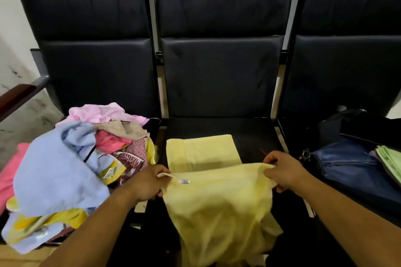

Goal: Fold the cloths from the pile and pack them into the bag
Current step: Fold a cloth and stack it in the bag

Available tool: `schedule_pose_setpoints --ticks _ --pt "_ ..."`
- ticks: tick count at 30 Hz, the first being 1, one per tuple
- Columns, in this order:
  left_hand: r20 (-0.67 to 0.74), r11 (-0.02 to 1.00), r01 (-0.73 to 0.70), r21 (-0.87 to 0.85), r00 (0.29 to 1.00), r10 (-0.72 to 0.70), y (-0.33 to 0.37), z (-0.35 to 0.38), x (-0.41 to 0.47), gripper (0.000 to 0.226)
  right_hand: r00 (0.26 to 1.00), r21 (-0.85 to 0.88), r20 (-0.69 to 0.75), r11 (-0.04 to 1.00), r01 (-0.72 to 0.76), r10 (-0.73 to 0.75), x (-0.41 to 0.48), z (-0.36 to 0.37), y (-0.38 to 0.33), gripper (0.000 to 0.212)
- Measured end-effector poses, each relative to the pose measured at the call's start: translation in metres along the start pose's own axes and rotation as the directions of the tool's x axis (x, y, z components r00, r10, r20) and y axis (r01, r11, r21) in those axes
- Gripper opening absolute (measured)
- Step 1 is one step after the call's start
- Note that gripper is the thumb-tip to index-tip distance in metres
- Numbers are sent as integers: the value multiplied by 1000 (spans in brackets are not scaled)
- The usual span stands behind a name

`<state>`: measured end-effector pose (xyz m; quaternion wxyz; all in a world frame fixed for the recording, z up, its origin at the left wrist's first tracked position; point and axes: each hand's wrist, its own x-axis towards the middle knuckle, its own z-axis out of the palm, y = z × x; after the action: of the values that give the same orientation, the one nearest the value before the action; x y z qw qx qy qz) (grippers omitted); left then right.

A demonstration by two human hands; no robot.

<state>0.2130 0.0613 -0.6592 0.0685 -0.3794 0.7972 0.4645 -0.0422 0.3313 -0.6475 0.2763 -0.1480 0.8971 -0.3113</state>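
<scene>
1. Head view, centre: a person's left hand [147, 182] and right hand [284, 171] hold a yellow cloth [219, 208] by its top edge over the near edge of the middle seat [253, 136]. The fingers of each hand are curled, pinching one upper corner. The cloth hangs slack below the grip.

2. Head view, centre far: a flat yellow panel [201, 149] lies on the seat just beyond the hands. Whether it is part of the held cloth or a separate folded one cannot be told.

3. Head view, left: the pile [65, 165] of unfolded cloths, blue, pink and patterned, fills the left seat beside the left hand.

4. Head view, right: the bag [347, 169], dark blue and open, sits on the right seat, with green cloths [389, 161] showing inside.

5. Handling, as a judgement: the yellow cloth looks light, soft and limp, like towelling. It sags between the hands and will not keep a shape unaided. It is neither fragile nor slippery. The corners are the best hold, as now, with the top edge kept taut so the fold lands square. A small label [184, 181] near the left corner marks that edge.
</scene>
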Motion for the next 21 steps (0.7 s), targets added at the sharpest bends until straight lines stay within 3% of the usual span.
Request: schedule_pose_setpoints --ticks 6,9,13,15,18,21 --pt "-179 997 34 72 984 -21 -5 -28 70 20 983 -83 -146 992 97 -109 62 23 -30 11" --pt "-231 991 80 105 972 -54 -6 -37 109 17 979 -30 -180 996 89 -93 98 45 -38 3" --pt "-297 972 119 204 953 -54 -7 -40 151 12 987 -53 -152 998 44 -52 139 72 -50 14" --pt "-324 969 97 226 946 -19 -10 -31 159 18 988 -42 -144 998 54 -59 149 82 -54 21" --pt "-272 957 -21 289 957 103 -13 -20 172 7 994 3 -80 997 81 -81 165 98 -49 23" --pt "-221 967 -105 232 962 158 -8 -20 175 11 997 29 3 997 71 -71 170 105 -38 17"
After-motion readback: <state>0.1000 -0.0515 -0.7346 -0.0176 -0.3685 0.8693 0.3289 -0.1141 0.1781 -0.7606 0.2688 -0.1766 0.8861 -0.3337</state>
